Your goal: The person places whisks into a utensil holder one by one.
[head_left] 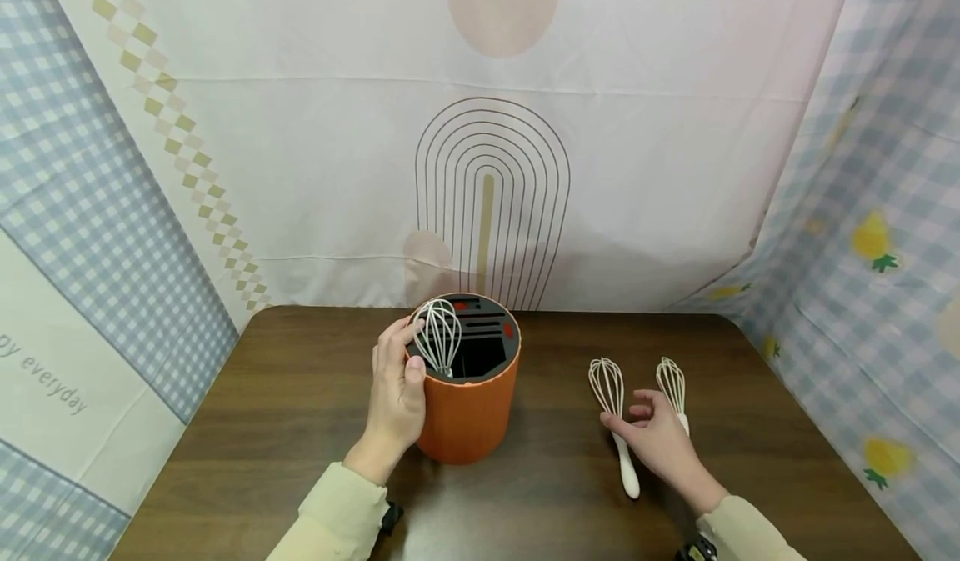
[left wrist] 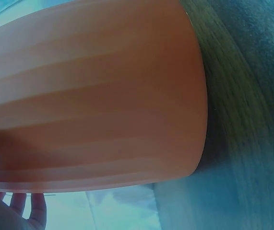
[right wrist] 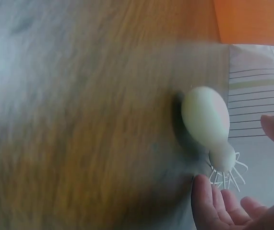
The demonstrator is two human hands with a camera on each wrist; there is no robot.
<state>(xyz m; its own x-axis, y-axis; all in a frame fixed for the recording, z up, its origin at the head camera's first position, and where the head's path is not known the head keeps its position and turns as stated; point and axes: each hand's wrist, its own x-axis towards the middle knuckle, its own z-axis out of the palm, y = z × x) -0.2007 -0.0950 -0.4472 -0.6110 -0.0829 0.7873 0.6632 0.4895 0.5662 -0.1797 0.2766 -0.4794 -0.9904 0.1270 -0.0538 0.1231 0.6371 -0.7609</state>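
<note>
An orange round utensil holder (head_left: 468, 419) with a black slotted top stands upright on the table. My left hand (head_left: 395, 390) holds its left side near the rim, thumb at the front, fingers behind. A white wire whisk (head_left: 437, 336) rises from the holder's left opening, beside those fingers; its lower part is hidden inside. To the right, my right hand (head_left: 663, 444) hovers over a second whisk (head_left: 628, 469) lying on the table. In the right wrist view, thumb and fingers stand apart around this whisk's white handle (right wrist: 205, 116). A third whisk (head_left: 672, 382) lies farther right, its handle partly covered by the hand.
The dark wooden table (head_left: 300, 428) has rounded back corners. Behind it hangs a pale patterned cloth (head_left: 337, 169), close to the back edge. Checked cloth (head_left: 847, 294) encloses the right side, and more hangs on the left.
</note>
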